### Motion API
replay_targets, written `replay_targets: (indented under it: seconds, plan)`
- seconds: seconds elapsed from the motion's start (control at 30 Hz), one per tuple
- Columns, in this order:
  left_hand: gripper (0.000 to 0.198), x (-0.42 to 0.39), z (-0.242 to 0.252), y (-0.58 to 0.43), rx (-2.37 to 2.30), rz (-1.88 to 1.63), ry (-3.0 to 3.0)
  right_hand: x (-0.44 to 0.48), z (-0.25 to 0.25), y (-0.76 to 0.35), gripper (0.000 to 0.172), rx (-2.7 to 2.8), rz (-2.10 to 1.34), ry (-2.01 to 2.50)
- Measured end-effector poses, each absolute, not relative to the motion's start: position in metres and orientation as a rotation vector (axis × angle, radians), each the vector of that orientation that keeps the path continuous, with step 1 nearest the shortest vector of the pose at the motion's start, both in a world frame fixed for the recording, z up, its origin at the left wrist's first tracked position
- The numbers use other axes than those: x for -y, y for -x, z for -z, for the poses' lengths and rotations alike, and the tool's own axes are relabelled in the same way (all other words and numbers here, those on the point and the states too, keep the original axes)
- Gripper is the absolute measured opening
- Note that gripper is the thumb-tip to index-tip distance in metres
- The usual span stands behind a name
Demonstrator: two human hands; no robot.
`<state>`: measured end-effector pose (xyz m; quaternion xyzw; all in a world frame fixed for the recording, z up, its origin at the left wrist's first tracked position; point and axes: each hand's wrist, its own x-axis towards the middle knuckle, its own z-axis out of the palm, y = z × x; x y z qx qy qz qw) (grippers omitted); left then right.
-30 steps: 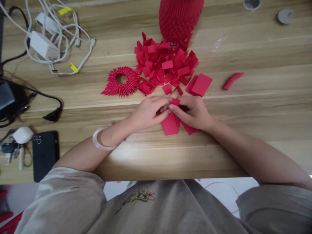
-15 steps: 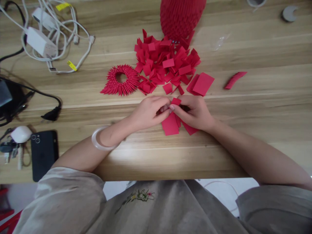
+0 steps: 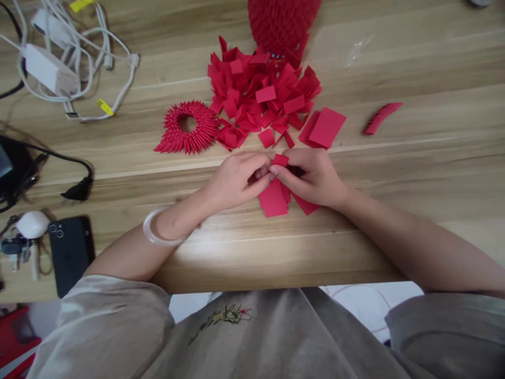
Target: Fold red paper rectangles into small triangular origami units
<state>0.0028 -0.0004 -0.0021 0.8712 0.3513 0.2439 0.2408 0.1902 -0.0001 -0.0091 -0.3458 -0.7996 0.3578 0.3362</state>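
Between my hands a small folded piece of red paper (image 3: pixel 281 159) sticks up. My right hand (image 3: pixel 317 178) pinches it between thumb and fingers. My left hand (image 3: pixel 241 178) is closed at its left side, the fingertips meeting those of the right. Flat red paper slips (image 3: pixel 274 200) lie on the table below both hands, partly covered by them. Just beyond is a heap of folded red paper pieces (image 3: pixel 265 94), with a small stack of red paper slips (image 3: pixel 328 128) to its right. A spiky red paper ring (image 3: pixel 203 126) lies to the left.
A large red paper construction (image 3: pixel 284 23) stands at the back. A short curved row of red pieces (image 3: pixel 382 118) lies right. On the left are white cables and a charger (image 3: pixel 51 69), a black plug (image 3: pixel 79 188), keys (image 3: pixel 16 246) and a black phone (image 3: pixel 71 255).
The camera view has shifted and tilted slightly, so the things on the table sit a little differently in the picture. Both hands keep nearly the same pinch on the red paper.
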Motion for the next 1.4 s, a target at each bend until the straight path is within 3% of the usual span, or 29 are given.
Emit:
replay_targets:
  seconds: [1.4]
  plan:
    - [0.016,0.0002,0.0001,-0.0019,-0.969,-0.642,-2.369,-0.0015,0.0077,-0.1904,0.033,2.1,-0.896,0.858]
